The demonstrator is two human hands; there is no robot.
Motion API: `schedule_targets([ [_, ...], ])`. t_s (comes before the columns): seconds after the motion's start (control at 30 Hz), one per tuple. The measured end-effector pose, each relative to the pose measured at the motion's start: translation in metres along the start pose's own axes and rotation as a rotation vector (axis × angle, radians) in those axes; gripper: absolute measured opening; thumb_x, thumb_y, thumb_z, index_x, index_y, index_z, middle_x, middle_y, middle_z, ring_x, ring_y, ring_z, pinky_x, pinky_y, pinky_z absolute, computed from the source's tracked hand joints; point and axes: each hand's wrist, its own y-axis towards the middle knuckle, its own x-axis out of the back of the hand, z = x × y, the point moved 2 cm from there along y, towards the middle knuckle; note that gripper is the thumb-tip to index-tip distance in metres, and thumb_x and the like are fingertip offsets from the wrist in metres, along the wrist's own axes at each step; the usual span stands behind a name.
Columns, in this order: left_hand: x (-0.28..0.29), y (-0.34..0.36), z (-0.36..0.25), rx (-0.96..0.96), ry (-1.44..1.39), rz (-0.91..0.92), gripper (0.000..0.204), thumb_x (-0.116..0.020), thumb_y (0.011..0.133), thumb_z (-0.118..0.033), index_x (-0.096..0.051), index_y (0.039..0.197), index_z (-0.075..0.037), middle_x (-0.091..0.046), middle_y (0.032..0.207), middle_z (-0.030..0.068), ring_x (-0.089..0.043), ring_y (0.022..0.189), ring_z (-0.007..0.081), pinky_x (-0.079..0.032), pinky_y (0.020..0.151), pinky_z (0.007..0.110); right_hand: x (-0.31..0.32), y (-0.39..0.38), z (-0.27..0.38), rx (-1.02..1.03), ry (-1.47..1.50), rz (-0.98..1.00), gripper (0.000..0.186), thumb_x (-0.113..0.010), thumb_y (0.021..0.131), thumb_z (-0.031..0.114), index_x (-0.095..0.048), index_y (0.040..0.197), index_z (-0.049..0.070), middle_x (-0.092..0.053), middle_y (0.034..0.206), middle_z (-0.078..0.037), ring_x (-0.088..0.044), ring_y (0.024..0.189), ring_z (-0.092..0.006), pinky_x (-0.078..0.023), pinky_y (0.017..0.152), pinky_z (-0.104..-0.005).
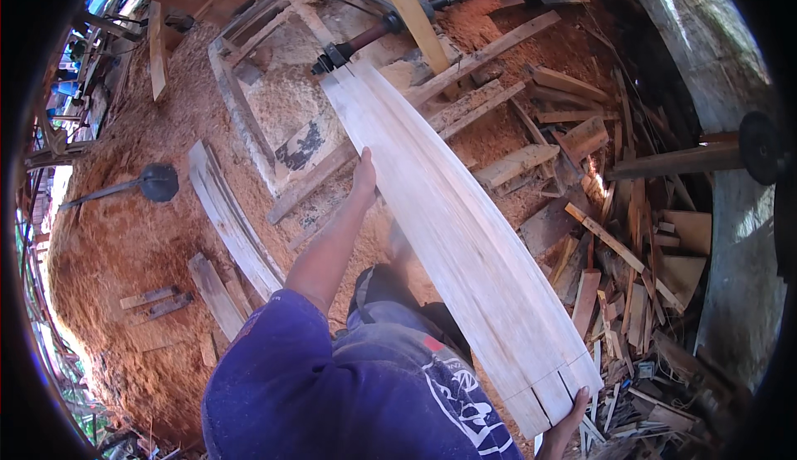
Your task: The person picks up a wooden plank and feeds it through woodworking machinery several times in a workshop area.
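Note:
A long, pale wooden board [452,211] with slightly curved edges slants across in front of me, from the upper middle down to the lower right. My left hand [365,178] grips its left edge toward the far end, fingers mostly hidden beneath. At the near end, my right hand [573,414] is closed around the corner, beside two dark slots cut into the wood. A dark metal shaft with a bolted head [332,59] meets the board's far end, where short slits show. Whether the head touches the wood, I cannot tell.
A weathered timber frame [249,119] surrounds the shaft over sawdust-covered ground. Offcuts [631,294] lie heaped on the right, near a round dark disc [762,148] on a beam. A curved plank [232,219] and a shovel-like tool [158,183] lie left.

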Motion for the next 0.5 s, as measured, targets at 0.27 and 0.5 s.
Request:
schedule_targets([
  [0.27,0.008,0.015,0.006,-0.048,-0.028,0.010,0.069,-0.037,0.105,-0.051,-0.034,0.151,0.001,-0.053,0.142,0.0174,-0.057,0.125,0.0283,-0.049,0.103,0.041,-0.009,-0.001,0.002,0.012,-0.003,-0.028,0.075,-0.055,0.098,0.052,-0.037,0.149,-0.001,-0.052,0.140,-0.019,-0.055,0.126,-0.0292,-0.044,0.105,-0.0417],
  [0.5,0.010,0.026,0.020,-0.104,0.031,-0.025,0.070,-0.038,0.105,-0.051,-0.034,0.151,0.002,-0.053,0.142,0.0178,-0.055,0.127,0.0278,-0.046,0.105,0.040,0.000,0.020,-0.024,0.026,0.034,-0.020,0.077,-0.053,0.098,0.053,-0.036,0.149,-0.002,-0.052,0.141,-0.020,-0.054,0.127,-0.0305,-0.043,0.106,-0.0424],
])
